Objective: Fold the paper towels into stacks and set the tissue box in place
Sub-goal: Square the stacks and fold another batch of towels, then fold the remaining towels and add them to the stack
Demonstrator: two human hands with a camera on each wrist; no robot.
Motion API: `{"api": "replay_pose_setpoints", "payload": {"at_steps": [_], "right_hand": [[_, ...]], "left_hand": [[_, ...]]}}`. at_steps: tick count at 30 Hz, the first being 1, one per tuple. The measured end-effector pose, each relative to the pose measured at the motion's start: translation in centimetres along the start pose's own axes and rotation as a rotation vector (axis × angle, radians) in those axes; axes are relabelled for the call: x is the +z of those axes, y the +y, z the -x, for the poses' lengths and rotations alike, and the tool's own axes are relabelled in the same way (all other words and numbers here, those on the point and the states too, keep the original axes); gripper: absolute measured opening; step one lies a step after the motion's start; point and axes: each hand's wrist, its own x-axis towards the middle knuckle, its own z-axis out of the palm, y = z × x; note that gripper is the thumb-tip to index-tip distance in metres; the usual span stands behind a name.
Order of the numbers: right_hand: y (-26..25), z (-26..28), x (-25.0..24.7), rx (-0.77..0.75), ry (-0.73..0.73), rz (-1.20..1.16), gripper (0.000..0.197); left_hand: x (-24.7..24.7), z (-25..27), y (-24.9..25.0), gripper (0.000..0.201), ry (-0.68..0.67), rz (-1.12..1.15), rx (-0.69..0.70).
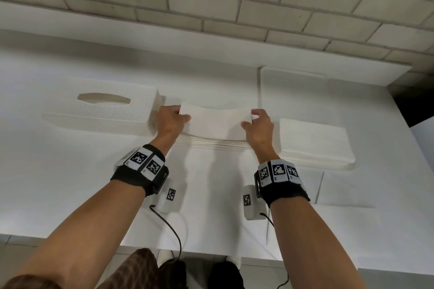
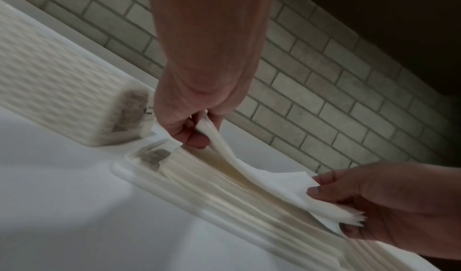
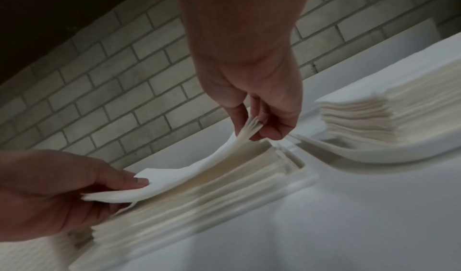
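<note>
Both hands, left hand (image 1: 170, 122) and right hand (image 1: 258, 128), each pinch one end of a thin bundle of paper towels (image 1: 216, 122) just above the middle stack (image 1: 216, 142), with one tissue box (image 1: 103, 110) left and a second stack (image 1: 314, 142) right on the white surface (image 1: 70, 183).

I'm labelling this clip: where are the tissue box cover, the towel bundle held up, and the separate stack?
tissue box cover (image 1: 103, 112): head view, textured top, below its slot.
held towel bundle (image 1: 216, 119): head view, middle, between both hands.
separate stack (image 1: 314, 141): head view, top sheet.
</note>
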Motion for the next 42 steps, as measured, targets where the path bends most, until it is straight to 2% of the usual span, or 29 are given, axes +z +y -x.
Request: {"api": "replay_pose_setpoints", "payload": {"at_steps": [4,7,12,15,17,19,22,25,29,31,35,37,42], "right_hand": [[1.0,-0.1,0.8,0.028,-0.002,0.048,0.042],[1.6,-0.4,1.3,0.024,-0.002,0.094,0.043],[2.1,-0.4,1.7,-0.018,-0.019,0.258,0.045],[1.8,0.3,1.0,-0.038,0.023,0.208,0.043],[1.5,1.2,-0.3,-0.058,0.095,0.108,0.04],[1.4,2.3,-2.3,-0.084,0.192,0.006,0.034],[2.6,4.2,-6.5,-0.087,0.337,-0.068,0.026],[5.3,5.9,-11.7,-0.011,0.459,-0.112,0.024],[11.9,8.3,-18.6,0.22,0.55,0.01,0.028],[15.2,9.6,-21.1,0.381,0.533,0.095,0.037],[18.9,11.6,-22.8,0.635,0.359,0.316,0.061],[19.5,11.6,-22.8,0.677,0.313,0.4,0.068],[20.2,10.9,-23.3,0.683,0.263,0.365,0.07]], "left_hand": [[0.6,-0.5,-0.9,0.007,0.006,-0.062,0.011],[1.0,-0.9,-1.3,0.011,0.022,-0.152,0.074],[1.3,-0.8,-1.8,0.026,0.074,-0.435,0.112],[1.1,-0.1,-1.0,0.037,0.087,-0.669,0.151],[1.2,0.9,0.3,0.038,0.118,-0.629,0.22],[2.0,2.5,2.0,0.042,0.118,-0.496,0.301],[5.0,6.3,4.9,0.038,0.0,-0.265,0.408],[9.3,11.3,7.6,0.028,-0.257,-0.099,0.474],[14.8,16.4,8.8,0.02,-0.661,0.002,0.389],[16.7,17.7,8.6,0.018,-0.795,-0.006,0.312],[18.5,18.6,7.6,0.02,-0.852,-0.025,0.203],[18.7,18.6,7.2,0.022,-0.849,-0.039,0.185],[18.5,18.4,6.4,0.022,-0.831,-0.061,0.167]]}}
